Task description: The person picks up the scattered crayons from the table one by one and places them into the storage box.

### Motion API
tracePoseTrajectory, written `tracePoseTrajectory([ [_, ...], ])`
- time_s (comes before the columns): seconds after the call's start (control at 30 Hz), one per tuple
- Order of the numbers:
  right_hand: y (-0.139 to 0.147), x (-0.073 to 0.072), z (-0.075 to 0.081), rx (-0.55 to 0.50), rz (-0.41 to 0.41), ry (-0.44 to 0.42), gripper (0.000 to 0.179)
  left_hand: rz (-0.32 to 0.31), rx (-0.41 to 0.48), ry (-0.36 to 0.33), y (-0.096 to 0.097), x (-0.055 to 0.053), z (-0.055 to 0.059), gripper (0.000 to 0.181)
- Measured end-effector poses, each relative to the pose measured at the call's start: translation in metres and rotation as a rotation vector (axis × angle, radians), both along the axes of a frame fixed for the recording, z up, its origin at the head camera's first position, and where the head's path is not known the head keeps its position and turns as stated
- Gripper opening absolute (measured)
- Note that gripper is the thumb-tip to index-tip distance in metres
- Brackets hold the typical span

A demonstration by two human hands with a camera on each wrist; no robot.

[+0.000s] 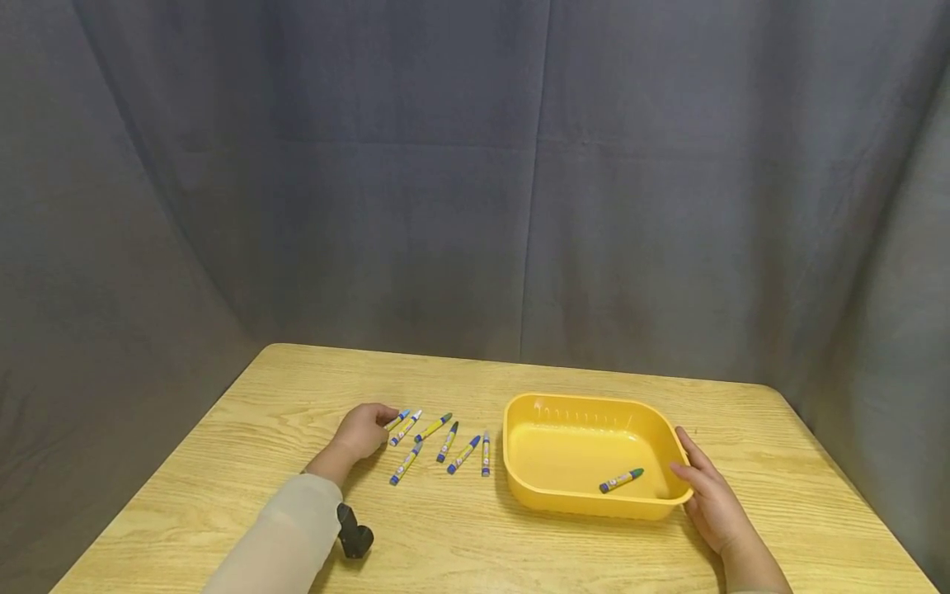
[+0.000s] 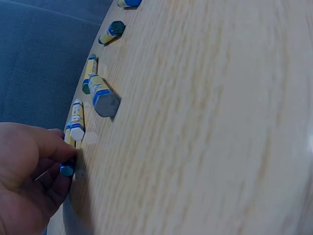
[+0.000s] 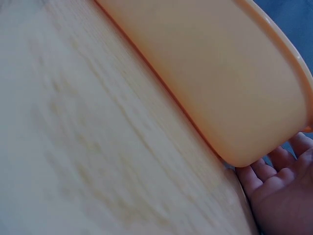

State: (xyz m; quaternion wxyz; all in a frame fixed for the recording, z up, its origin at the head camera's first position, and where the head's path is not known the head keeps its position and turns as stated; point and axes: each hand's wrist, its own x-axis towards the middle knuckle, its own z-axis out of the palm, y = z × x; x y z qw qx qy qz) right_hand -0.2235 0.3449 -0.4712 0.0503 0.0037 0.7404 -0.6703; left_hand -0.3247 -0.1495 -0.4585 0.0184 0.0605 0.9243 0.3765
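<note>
At the left end of a loose group of crayons, my left hand [image 1: 361, 431] pinches a light blue crayon [image 2: 67, 169] between thumb and fingers, low at the table. A white crayon [image 1: 406, 428] lies right beside it, and a grey crayon [image 1: 406, 464] is a little nearer to me. My right hand [image 1: 712, 497] holds the right end of a yellow plastic bin [image 1: 594, 502], thumb over the rim and fingers along the outer wall. Inside the bin lies one green crayon [image 1: 621, 480]. In the right wrist view, fingertips sit at the bin's lower corner.
Between left hand and bin lie more crayons: a green one [image 1: 434, 427], a dark green one [image 1: 448, 441], a blue one [image 1: 463, 454] and a pale-tipped one [image 1: 486, 454]. A grey curtain [image 1: 416, 206] hangs behind the wooden table [image 1: 430, 544]. A black device [image 1: 355, 532] sits at the left wrist.
</note>
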Motion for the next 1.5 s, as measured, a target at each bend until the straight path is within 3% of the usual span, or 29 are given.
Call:
tracePoseTrajectory([
  [0.17, 0.0, 0.0, -0.001, -0.006, 0.0, 0.002, 0.07, 0.018, 0.038, -0.019, 0.001, 0.002, 0.003, 0.04],
  [0.4, -0.001, 0.001, -0.001, -0.022, 0.005, 0.023, 0.07, 0.059, 0.281, -0.121, 0.012, 0.002, 0.014, 0.04],
  [0.67, -0.002, -0.001, -0.001, -0.003, 0.007, 0.021, 0.07, -0.011, 0.487, -0.198, 0.038, 0.002, 0.031, 0.041],
  [1.07, -0.004, -0.001, 0.0, 0.009, 0.006, 0.028, 0.07, -0.133, 0.701, -0.298, 0.097, 0.003, 0.054, 0.043],
  [1.3, -0.006, 0.001, 0.001, -0.03, 0.005, 0.026, 0.071, -0.227, 0.744, -0.341, 0.141, 0.009, 0.064, 0.041],
  [1.5, -0.007, 0.001, 0.002, -0.015, -0.001, 0.026, 0.071, -0.261, 0.772, -0.391, 0.182, 0.015, 0.068, 0.038],
])
